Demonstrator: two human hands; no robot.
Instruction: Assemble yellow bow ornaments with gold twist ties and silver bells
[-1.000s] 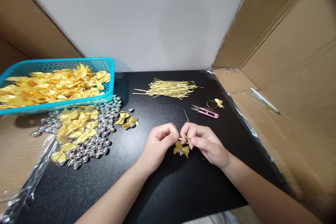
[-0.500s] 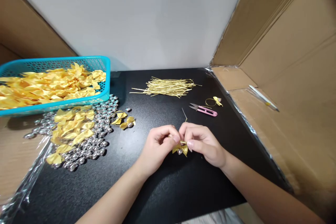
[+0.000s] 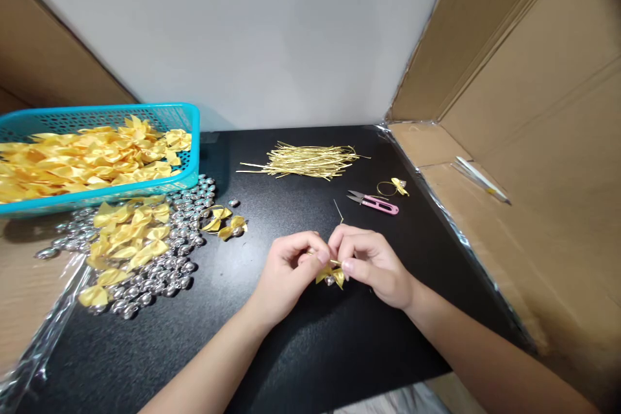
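Note:
My left hand (image 3: pixel 289 270) and my right hand (image 3: pixel 371 261) meet over the middle of the black table (image 3: pixel 301 349), both pinched on a small yellow satin bow (image 3: pixel 332 276) with a silver bell under it. A thin gold wire tie (image 3: pixel 338 210) runs through the bow and sticks up past my fingers. Both hands are closed, fingertips touching.
A turquoise basket (image 3: pixel 191 142) of yellow bows stands at the back left. In front of it lie loose yellow bows (image 3: pixel 129 236) on a heap of silver bells (image 3: pixel 167 272). A bundle of gold ties (image 3: pixel 305 162), pink snips (image 3: pixel 376 202) and a finished bow on a loop (image 3: pixel 395 186) lie behind my hands. Cardboard walls stand left and right.
My hands stay together on the bow and have turned it slightly. The view has shifted a little, so everything sits further left.

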